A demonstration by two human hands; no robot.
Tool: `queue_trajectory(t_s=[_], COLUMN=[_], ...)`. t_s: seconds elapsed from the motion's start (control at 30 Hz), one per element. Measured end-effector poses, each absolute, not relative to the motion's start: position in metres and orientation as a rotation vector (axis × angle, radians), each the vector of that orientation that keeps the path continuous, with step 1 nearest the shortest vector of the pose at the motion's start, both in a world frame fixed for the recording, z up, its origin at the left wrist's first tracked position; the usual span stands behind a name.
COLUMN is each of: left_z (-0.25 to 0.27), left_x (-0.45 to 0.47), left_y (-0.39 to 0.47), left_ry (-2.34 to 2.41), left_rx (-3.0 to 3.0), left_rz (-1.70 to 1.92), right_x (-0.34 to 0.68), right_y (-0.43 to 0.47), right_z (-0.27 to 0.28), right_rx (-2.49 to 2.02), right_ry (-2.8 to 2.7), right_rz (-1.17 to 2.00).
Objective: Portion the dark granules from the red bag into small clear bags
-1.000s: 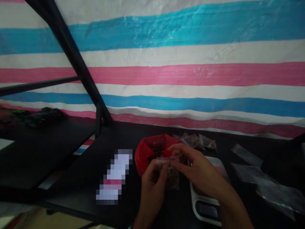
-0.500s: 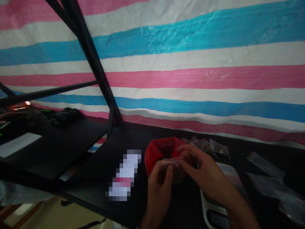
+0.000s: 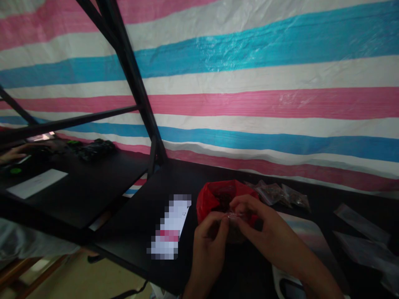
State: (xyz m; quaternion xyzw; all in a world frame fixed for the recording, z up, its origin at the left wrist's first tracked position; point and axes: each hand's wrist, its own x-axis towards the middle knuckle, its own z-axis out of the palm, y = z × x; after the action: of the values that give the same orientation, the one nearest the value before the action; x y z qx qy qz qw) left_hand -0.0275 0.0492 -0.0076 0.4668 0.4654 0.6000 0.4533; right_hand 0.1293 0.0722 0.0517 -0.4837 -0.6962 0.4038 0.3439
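Both hands pinch the top of a small clear zip bag, just in front of a red plastic bag. My left hand is closed, thumb and forefinger on the zip bag's upper edge. My right hand grips the same edge from the other side, its fingers bent. Dark small pieces lie inside the open red bag. The zip bag's lower part hangs below the fingers, and its contents are too dim to make out. Under my right forearm sits a white scale, partly hidden.
Several filled zip bags lie behind the scale. Flat clear bags rest at the right. A blurred-out paper lies on the black table. At far left, another person's hand is over a neighbouring table. A black frame post rises between the tables.
My fingers have come closer together along the zip bag's top edge, covering more of it. The whole view has shifted slightly, so the tables and objects appear further right.
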Motion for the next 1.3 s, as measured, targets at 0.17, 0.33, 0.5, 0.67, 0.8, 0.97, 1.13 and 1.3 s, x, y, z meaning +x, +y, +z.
queue_trajectory(t_s=[0.17, 0.33, 0.5, 0.67, 0.8, 0.97, 1.13, 1.3], left_z=[-0.012, -0.014, -0.018, -0.026, -0.028, -0.024, -0.024, -0.022], left_x=[-0.031, -0.031, -0.030, -0.036, -0.042, -0.042, -0.040, -0.041], left_y=[0.048, 0.047, 0.046, 0.046, 0.047, 0.045, 0.043, 0.044], left_ry=[1.105, 1.119, 1.076, 1.190, 1.284, 1.277, 1.288, 1.285], left_rx=[1.189, 1.380, 1.528, 1.476, 1.462, 1.593, 1.632, 1.684], left_rz=[1.436, 1.434, 1.471, 1.532, 1.559, 1.503, 1.532, 1.559], right_x=[0.128, 0.129, 0.149, 0.196, 0.228, 0.232, 0.236, 0.304], right_y=[0.070, 0.069, 0.068, 0.079, 0.089, 0.098, 0.088, 0.070], right_z=[0.052, 0.052, 0.058, 0.061, 0.052, 0.042, 0.052, 0.033], right_rx=[-1.274, -1.287, -1.241, -1.371, -1.470, -1.776, -1.857, -2.280], right_ry=[-1.801, -1.817, -1.753, -0.982, -0.647, -0.799, -0.860, -0.973], right_rz=[1.052, 0.992, 0.864, 0.248, 0.000, 0.234, 0.391, 0.208])
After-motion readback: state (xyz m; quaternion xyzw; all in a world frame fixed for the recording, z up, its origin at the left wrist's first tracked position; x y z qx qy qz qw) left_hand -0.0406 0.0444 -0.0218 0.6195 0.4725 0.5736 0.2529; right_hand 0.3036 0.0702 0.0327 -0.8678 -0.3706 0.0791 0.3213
